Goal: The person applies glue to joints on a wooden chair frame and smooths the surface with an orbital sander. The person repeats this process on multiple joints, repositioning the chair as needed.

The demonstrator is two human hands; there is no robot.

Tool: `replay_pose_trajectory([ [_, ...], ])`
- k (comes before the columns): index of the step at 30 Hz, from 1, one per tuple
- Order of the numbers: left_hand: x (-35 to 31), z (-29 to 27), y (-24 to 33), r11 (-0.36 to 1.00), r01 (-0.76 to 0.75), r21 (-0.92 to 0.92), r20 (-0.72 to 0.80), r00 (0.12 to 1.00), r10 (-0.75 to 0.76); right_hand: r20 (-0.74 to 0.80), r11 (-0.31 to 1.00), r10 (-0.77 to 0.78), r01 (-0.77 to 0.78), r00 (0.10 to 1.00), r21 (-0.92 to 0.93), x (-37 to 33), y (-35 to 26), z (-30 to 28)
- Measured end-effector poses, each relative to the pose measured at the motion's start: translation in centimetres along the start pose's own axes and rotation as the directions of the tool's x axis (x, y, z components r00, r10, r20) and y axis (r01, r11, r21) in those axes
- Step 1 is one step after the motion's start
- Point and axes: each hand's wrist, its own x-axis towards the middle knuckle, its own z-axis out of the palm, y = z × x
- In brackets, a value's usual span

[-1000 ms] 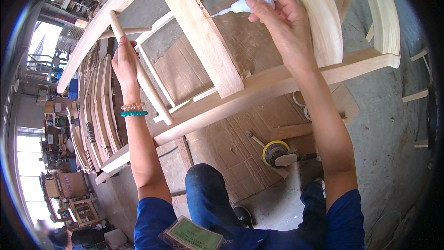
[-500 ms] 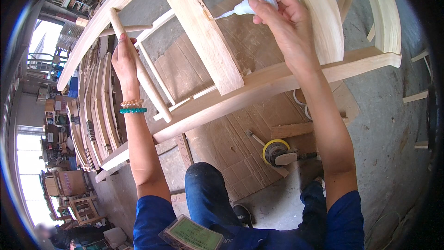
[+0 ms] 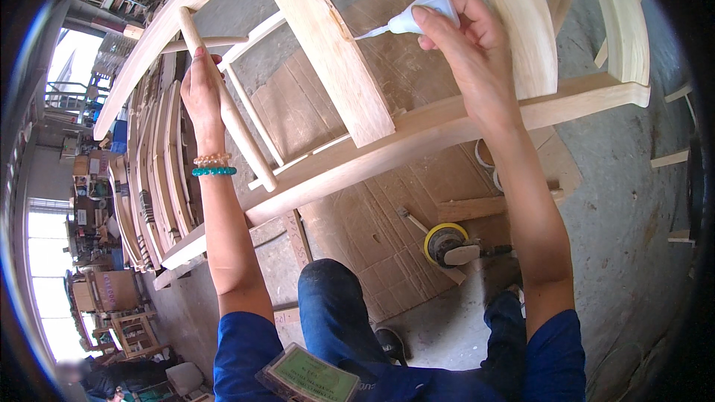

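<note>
Concrete floor (image 3: 625,201), white bottle (image 3: 407,21) in right hand (image 3: 477,52)

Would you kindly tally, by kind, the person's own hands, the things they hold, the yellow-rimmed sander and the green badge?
Hands: 2 (left hand, right hand)
Wooden rod: 1
White squeeze bottle: 1
Yellow-rimmed sander: 1
Green badge: 1
Total: 6
</note>
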Motion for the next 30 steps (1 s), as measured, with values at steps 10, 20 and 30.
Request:
replay_pose_trajectory([
  [10, 0.30, -0.02, 0.10, 0.999, 0.017, 0.027, 0.018, 1.000, -0.018, -0.012, 0.998, 0.056, -0.056, 0.998, 0.016, 0.14, -0.25, 0.28],
  [20, 0.49, -0.04, -0.07, 1.000, 0.004, 0.020, 0.023, 1.000, -0.005, -0.006, 0.999, 0.016, -0.015, 1.000, 0.036, 0.58, 0.02, 0.37],
  [30, 0.47, 0.18, -0.01, 1.000, -0.001, 0.024, 0.012, 1.000, 0.001, 0.030, 0.997, 0.005, -0.007, 1.000, 0.081, 0.37, 0.13, -0.17],
])
